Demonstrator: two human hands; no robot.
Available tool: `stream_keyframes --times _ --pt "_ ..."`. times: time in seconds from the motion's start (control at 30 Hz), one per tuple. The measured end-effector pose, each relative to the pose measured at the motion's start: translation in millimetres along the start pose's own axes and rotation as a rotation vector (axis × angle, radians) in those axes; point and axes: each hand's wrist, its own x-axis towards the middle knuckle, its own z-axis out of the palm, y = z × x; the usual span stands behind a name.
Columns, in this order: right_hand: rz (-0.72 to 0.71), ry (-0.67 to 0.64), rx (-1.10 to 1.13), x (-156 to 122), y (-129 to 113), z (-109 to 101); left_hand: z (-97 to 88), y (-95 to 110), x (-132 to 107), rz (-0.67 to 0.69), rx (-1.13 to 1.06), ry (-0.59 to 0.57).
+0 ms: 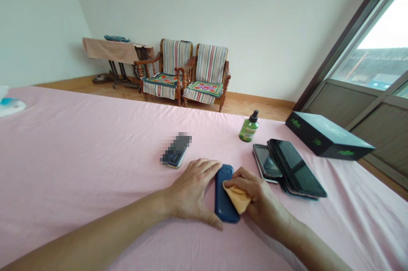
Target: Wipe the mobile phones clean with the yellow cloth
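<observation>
A dark blue mobile phone [222, 194] lies back side up on the pink sheet in front of me. My left hand [193, 190] braces it from the left, fingertips at its top edge and thumb by its lower corner. In my right hand [258, 194] a folded yellow cloth [238, 198] is pinched and pressed against the phone's back. Part of the phone's right side is hidden by the cloth and fingers. Farther off to the left rests another keypad phone [176, 152], its upper part blurred out.
Beyond my right hand lie a smartphone [267, 161] and a stack of dark tablets [299, 167]. A green spray bottle [249, 127] stands behind them, near a black box [325, 135]. Two wooden chairs [206, 67] are by the wall, past the edge of the pink sheet [95, 148].
</observation>
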Motion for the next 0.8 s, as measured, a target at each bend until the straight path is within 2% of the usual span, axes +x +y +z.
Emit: stream_keyframes --times 0.17,0.23,0.4,0.63,0.8 --pt "-0.020 -0.125 0.033 -8 -13 -1 -0.3 0 -1 0.008 -0.010 0.005" --pt "-0.023 -0.106 0.038 -8 -11 1 -0.6 0 0 0.003 -0.020 0.004" --pt "-0.021 0.039 -0.024 -2 0 4 -0.8 2 0 -0.001 -0.034 0.004" --pt "-0.062 -0.092 0.019 -11 -19 9 -2.3 3 0 -0.003 -0.014 -0.019" --pt "0.015 0.093 -0.017 -6 -1 12 -2.9 5 0 -0.013 0.007 -0.025"
